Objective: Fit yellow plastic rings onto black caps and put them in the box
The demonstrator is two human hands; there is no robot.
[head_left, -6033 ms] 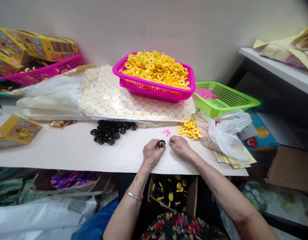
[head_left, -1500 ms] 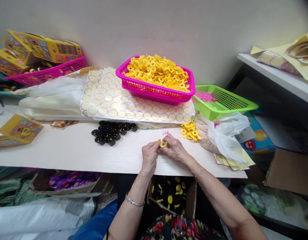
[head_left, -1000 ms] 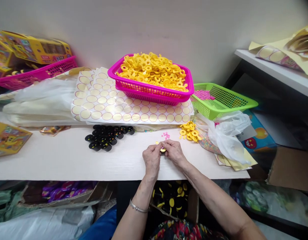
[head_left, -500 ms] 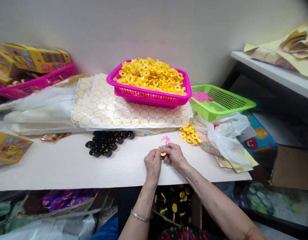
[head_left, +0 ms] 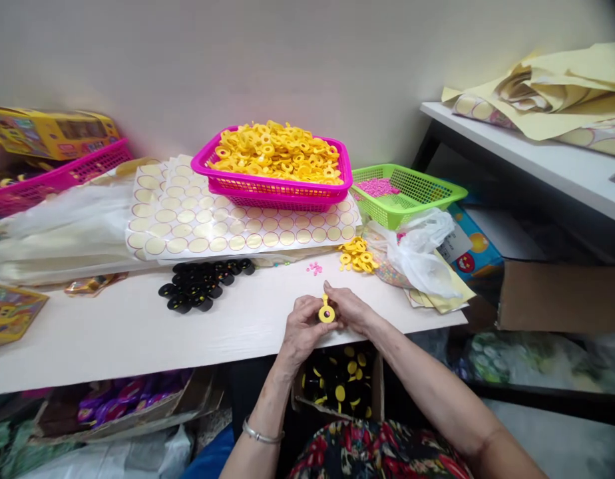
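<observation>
Pinching a small yellow ring piece (head_left: 326, 313) between both sets of fingertips, my left hand (head_left: 301, 327) and right hand (head_left: 351, 311) meet just above the near edge of the white table (head_left: 138, 326); each hand is closed on that piece. From it, a few pink beads (head_left: 314, 268) lie at 12 o'clock; a loose heap of yellow rings (head_left: 356, 255) at 1 o'clock; the cluster of black caps (head_left: 202, 285) at 10 o'clock; the pink basket (head_left: 267, 193) of yellow rings stands farther off at 11 o'clock.

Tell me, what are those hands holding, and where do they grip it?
A small yellow ring piece, pinched by its rim between the left hand and the right hand, just above the white table.
</observation>
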